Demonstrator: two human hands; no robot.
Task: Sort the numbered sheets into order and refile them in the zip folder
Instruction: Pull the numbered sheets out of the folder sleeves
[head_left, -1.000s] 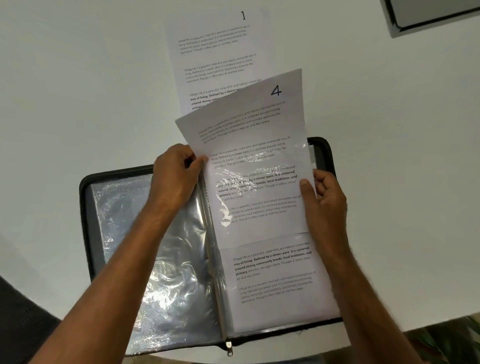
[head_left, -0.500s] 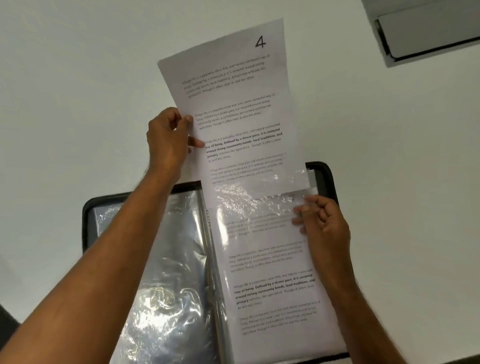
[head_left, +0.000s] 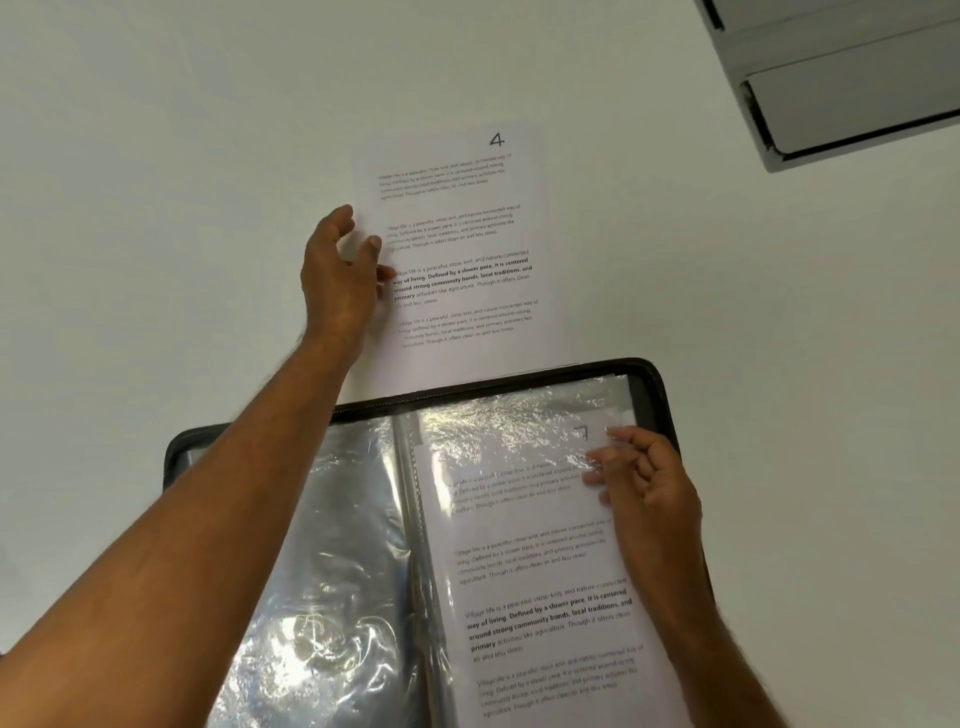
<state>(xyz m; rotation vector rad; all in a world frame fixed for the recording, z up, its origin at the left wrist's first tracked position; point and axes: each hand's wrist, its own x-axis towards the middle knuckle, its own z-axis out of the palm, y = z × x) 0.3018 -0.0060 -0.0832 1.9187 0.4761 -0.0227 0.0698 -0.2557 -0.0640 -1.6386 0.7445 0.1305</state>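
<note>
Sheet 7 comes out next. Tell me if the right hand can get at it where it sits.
Probably yes. The right hand already rests on the plastic sleeve over sheet 7, near the sleeve's top edge. Only the sleeve covers the sheet; the left hand is away on sheet 4.
</note>
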